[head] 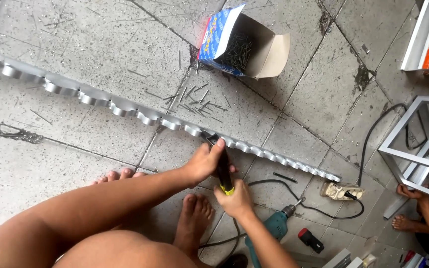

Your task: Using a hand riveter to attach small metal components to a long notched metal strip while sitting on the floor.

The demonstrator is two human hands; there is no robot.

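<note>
Both hands are gripping: right hand (235,199) clenching hammer (223,171) handle, left hand (205,161) at 12 o'clock pinching near its head against stiff, light, sharp-edged scalloped metal strip (125,108).

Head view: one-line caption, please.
Both hands, left and right, grip a black-handled tool against a scalloped metal strip on the tiled floor.
</note>
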